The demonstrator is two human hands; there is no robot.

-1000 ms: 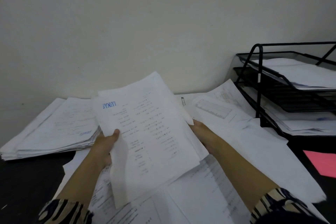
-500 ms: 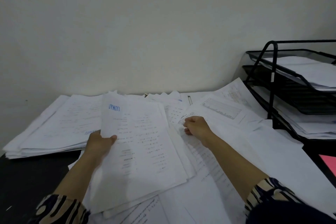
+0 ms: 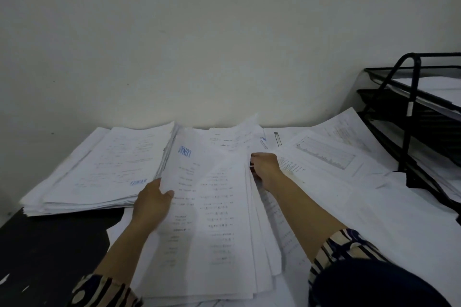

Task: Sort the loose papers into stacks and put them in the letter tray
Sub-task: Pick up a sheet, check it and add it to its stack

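Two hands: the left hand [image 3: 152, 203] pinches one sheet [image 3: 197, 197] stamped in unreadable blue; the right hand [image 3: 265, 169] grips the bundle's [image 3: 252, 244] far edge.

My 2 forearms are bare from wrist to near the elbow. My left sleeve [image 3: 104, 290] and right sleeve [image 3: 349, 249] are pushed up, patterned in cream, dark navy and black stripes. My hands wear nothing visible.
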